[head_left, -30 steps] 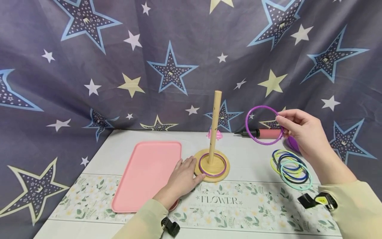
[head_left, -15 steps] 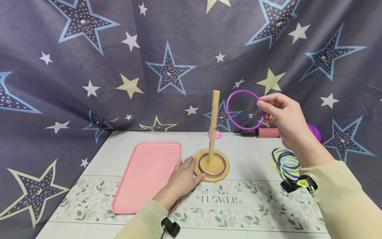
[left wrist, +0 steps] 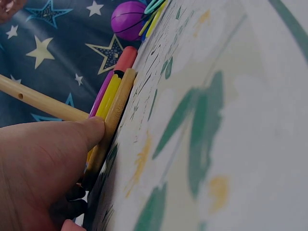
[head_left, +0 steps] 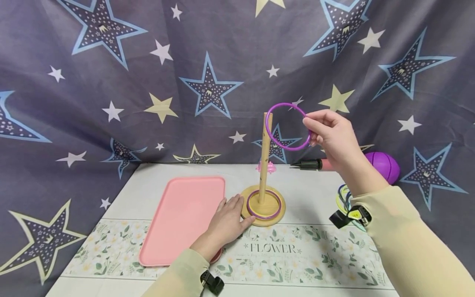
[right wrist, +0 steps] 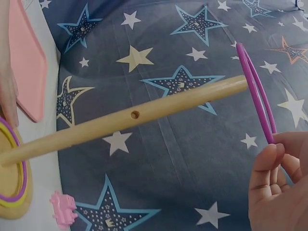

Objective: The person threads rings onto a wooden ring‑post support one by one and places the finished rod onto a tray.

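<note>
My right hand (head_left: 330, 134) pinches a purple ring (head_left: 285, 149) between thumb and fingers, up at the height of the wooden peg's top (head_left: 265, 152). The ring's left side overlaps the peg in the head view; in the right wrist view the ring (right wrist: 255, 91) stands edge-on at the peg's tip. Another purple ring (head_left: 281, 207) and a yellow ring (left wrist: 111, 96) lie around the peg on its round wooden base (head_left: 273, 222). My left hand (head_left: 227, 222) rests at the base's left edge, fingers extended, its thumb (left wrist: 94, 132) touching the rim.
A pink tray (head_left: 182, 218) lies left of the base. Behind stand a small pink object (head_left: 272, 167) and a pump (head_left: 313, 165). At right are a purple ball (head_left: 382, 165) and a pile of coloured rings (head_left: 342, 198), partly hidden by my right arm. A starry curtain (head_left: 222, 33) hangs behind.
My right hand has carried the purple ring up and to the left, from above the ring pile to the peg's top. The left hand has stayed at the base.
</note>
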`<action>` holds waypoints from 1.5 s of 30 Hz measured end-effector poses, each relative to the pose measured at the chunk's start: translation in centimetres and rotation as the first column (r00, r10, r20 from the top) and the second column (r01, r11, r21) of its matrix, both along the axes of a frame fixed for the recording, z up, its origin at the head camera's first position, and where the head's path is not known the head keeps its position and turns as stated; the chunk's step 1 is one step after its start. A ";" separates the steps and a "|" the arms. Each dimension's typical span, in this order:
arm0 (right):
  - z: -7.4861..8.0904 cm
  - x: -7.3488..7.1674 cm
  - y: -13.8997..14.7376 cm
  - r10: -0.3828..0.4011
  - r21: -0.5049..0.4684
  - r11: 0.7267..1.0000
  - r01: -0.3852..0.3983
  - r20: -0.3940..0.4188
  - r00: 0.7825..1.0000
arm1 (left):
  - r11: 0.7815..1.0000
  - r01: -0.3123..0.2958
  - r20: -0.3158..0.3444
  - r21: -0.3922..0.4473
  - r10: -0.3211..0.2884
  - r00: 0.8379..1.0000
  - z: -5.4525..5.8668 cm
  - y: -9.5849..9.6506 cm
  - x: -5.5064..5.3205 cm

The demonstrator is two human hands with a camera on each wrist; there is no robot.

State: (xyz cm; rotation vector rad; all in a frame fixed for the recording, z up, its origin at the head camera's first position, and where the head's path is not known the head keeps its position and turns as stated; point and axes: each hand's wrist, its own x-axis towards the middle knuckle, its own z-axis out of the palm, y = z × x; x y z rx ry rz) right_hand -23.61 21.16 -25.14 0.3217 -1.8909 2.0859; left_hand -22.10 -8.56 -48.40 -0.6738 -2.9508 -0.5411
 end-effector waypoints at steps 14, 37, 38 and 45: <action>-1.1 -1.3 -2.7 0.047 0.000 0.999 -0.047 0.018 0.999 | 1.000 0.008 -0.015 0.005 -0.008 1.000 -0.2 -0.1 0.1; -7.7 -2.7 -3.1 0.000 0.066 0.998 -0.010 0.154 0.988 | 1.000 0.007 -0.013 -0.002 -0.007 1.000 0.0 -0.1 0.1; -8.1 -2.7 -3.1 -0.001 0.072 0.997 -0.010 0.162 0.987 | 1.000 0.007 -0.016 0.000 -0.007 1.000 0.0 -0.1 0.1; -10.5 -2.7 -3.2 -0.005 0.094 0.995 -0.016 0.213 0.977 | 1.000 0.010 -0.025 -0.001 -0.010 1.000 0.1 -0.2 0.2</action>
